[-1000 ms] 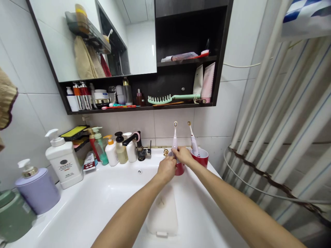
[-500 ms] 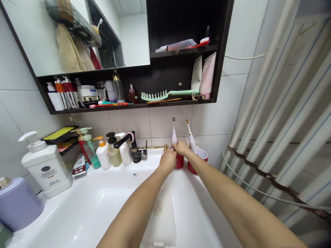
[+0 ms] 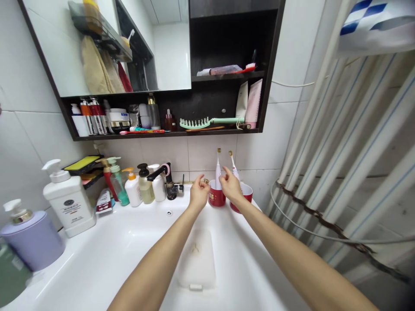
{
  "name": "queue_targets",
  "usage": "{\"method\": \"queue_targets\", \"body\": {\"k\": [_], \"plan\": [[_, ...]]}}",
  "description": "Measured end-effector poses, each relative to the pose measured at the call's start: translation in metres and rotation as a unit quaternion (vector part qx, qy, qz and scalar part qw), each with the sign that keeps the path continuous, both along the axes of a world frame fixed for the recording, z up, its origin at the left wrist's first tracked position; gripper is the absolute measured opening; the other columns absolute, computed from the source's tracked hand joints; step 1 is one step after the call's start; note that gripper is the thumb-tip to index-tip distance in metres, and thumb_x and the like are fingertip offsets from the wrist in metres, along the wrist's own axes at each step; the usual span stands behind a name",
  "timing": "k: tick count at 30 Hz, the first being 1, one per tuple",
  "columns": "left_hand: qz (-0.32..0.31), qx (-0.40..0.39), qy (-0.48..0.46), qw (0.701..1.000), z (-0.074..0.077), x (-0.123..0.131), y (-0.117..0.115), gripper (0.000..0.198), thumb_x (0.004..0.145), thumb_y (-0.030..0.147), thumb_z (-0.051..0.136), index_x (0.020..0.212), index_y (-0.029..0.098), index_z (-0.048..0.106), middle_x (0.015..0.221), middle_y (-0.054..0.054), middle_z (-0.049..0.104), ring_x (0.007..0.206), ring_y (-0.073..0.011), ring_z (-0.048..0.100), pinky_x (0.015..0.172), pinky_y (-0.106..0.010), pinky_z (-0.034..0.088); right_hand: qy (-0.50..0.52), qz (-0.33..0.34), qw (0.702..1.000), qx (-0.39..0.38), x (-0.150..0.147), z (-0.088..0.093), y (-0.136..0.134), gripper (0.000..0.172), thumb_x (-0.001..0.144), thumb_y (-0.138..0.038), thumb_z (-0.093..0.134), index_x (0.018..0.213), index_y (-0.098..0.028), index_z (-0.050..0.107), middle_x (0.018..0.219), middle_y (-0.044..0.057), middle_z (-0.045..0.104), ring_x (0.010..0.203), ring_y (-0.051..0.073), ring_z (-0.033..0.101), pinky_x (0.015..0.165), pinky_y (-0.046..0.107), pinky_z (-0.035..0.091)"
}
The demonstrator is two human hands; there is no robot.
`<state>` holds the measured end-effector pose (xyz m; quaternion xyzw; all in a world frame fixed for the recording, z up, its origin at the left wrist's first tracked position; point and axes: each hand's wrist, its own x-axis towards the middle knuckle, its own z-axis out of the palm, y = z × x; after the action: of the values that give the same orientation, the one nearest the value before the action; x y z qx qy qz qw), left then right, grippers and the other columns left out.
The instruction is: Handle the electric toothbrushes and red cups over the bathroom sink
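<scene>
Two red cups stand at the back right of the white sink. An electric toothbrush (image 3: 218, 170) rises from the left red cup (image 3: 216, 198). Another electric toothbrush (image 3: 233, 164) leans in the right red cup (image 3: 247, 193), which is partly behind my forearm. My left hand (image 3: 199, 193) hovers just left of the left cup, fingers apart, holding nothing. On the other side of that cup is my right hand (image 3: 230, 185), open, its index finger extended close to the toothbrush. A small gold-coloured item (image 3: 206, 181) shows behind my left fingers.
A black faucet (image 3: 168, 183) and several pump bottles (image 3: 145, 188) line the sink's back edge. A whitish rectangular case (image 3: 197, 259) lies in the sink (image 3: 129, 259). Above hangs a dark cabinet (image 3: 207, 101) with a green hairbrush (image 3: 197, 124). Pipes (image 3: 324, 151) run along the right.
Both hands have come off the left cup and spread apart, leaving it standing with the toothbrush in it. The view has shifted slightly.
</scene>
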<state>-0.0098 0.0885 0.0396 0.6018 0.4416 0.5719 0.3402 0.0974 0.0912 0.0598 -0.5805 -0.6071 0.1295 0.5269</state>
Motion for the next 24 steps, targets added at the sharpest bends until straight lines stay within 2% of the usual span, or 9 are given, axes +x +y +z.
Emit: {"method": "queue_targets", "body": {"k": [2, 4, 7, 10, 13, 16, 19, 21, 24], "plan": [[-0.085, 0.012, -0.137, 0.987, 0.019, -0.001, -0.023, 0.059, 0.061, 0.01, 0.045, 0.115, 0.015, 0.024, 0.052, 0.008, 0.04, 0.045, -0.0038, 0.038, 0.052, -0.019, 0.035, 0.036, 0.029, 0.998, 0.03, -0.004, 0.006, -0.029, 0.05, 0.069, -0.02, 0.033, 0.118, -0.017, 0.024, 0.059, -0.004, 0.047, 0.051, 0.008, 0.044, 0.054, 0.021, 0.039], [-0.176, 0.036, -0.223, 0.958, 0.038, -0.002, -0.05, 0.07, 0.06, 0.01, 0.047, 0.119, 0.021, 0.013, 0.053, 0.009, 0.041, 0.042, -0.0027, 0.036, 0.047, -0.017, 0.032, 0.09, 0.083, 0.99, 0.069, -0.009, 0.014, -0.059, 0.055, 0.068, -0.021, 0.032, 0.12, -0.024, 0.013, 0.059, -0.007, 0.042, 0.046, 0.005, 0.039, 0.049, 0.019, 0.038], [-0.273, 0.04, -0.253, 0.927, 0.055, -0.002, -0.086, 0.076, 0.058, 0.011, 0.051, 0.12, 0.027, 0.008, 0.052, 0.009, 0.042, 0.043, -0.0026, 0.038, 0.047, -0.018, 0.032, 0.248, 0.233, 0.932, 0.124, -0.018, 0.025, -0.096, 0.061, 0.065, -0.021, 0.039, 0.119, -0.029, 0.012, 0.057, -0.008, 0.036, 0.043, 0.004, 0.035, 0.044, 0.017, 0.035], [-0.302, 0.025, -0.258, 0.918, 0.055, -0.002, -0.104, 0.078, 0.058, 0.013, 0.053, 0.12, 0.026, 0.007, 0.052, 0.009, 0.043, 0.042, -0.0028, 0.039, 0.047, -0.018, 0.032, 0.318, 0.28, 0.899, 0.112, -0.024, 0.026, -0.115, 0.063, 0.062, -0.02, 0.044, 0.118, -0.029, 0.016, 0.055, -0.008, 0.036, 0.042, 0.004, 0.034, 0.041, 0.017, 0.033], [-0.269, 0.004, -0.283, 0.921, 0.048, -0.003, -0.105, 0.07, 0.056, 0.017, 0.055, 0.116, 0.023, 0.018, 0.05, 0.009, 0.044, 0.041, -0.0028, 0.039, 0.044, -0.016, 0.03, 0.346, 0.255, 0.899, 0.081, -0.025, 0.022, -0.118, 0.055, 0.062, -0.023, 0.045, 0.113, -0.026, 0.025, 0.052, -0.009, 0.036, 0.04, 0.003, 0.034, 0.039, 0.016, 0.031], [-0.222, -0.062, -0.309, 0.923, 0.046, -0.006, -0.101, 0.033, 0.061, 0.038, 0.049, 0.084, 0.015, 0.044, 0.041, 0.008, 0.04, 0.033, -0.0026, 0.033, 0.036, -0.015, 0.023, 0.351, 0.202, 0.913, 0.038, -0.023, 0.022, -0.116, 0.027, 0.069, -0.039, 0.035, 0.083, -0.018, 0.045, 0.044, -0.009, 0.033, 0.033, 0.003, 0.031, 0.033, 0.016, 0.028], [-0.252, -0.158, -0.271, 0.916, 0.051, -0.005, -0.098, 0.05, 0.063, 0.06, 0.023, 0.048, 0.015, 0.038, 0.03, 0.006, 0.03, 0.026, -0.0029, 0.024, 0.03, -0.016, 0.013, 0.33, 0.173, 0.928, 0.006, -0.02, 0.025, -0.112, 0.045, 0.07, -0.053, 0.018, 0.047, -0.018, 0.035, 0.034, -0.009, 0.026, 0.025, 0.003, 0.023, 0.027, 0.016, 0.021], [-0.283, -0.196, -0.231, 0.91, 0.055, -0.001, -0.097, 0.056, 0.061, 0.065, 0.012, 0.041, 0.016, 0.032, 0.027, 0.005, 0.027, 0.024, -0.0031, 0.021, 0.03, -0.016, 0.011, 0.304, 0.149, 0.941, -0.011, -0.018, 0.026, -0.107, 0.049, 0.068, -0.056, 0.012, 0.04, -0.019, 0.025, 0.029, -0.009, 0.022, 0.023, 0.003, 0.02, 0.026, 0.016, 0.018], [-0.296, -0.225, -0.191, 0.909, 0.056, 0.011, -0.092, 0.058, 0.057, 0.068, 0.008, 0.038, 0.017, 0.029, 0.026, 0.005, 0.025, 0.023, -0.0032, 0.019, 0.029, -0.016, 0.011, 0.254, 0.089, 0.963, -0.026, -0.013, 0.022, -0.095, 0.051, 0.067, -0.058, 0.012, 0.037, -0.019, 0.026, 0.027, -0.008, 0.025, 0.024, 0.004, 0.028, 0.029, 0.017, 0.024]]}}
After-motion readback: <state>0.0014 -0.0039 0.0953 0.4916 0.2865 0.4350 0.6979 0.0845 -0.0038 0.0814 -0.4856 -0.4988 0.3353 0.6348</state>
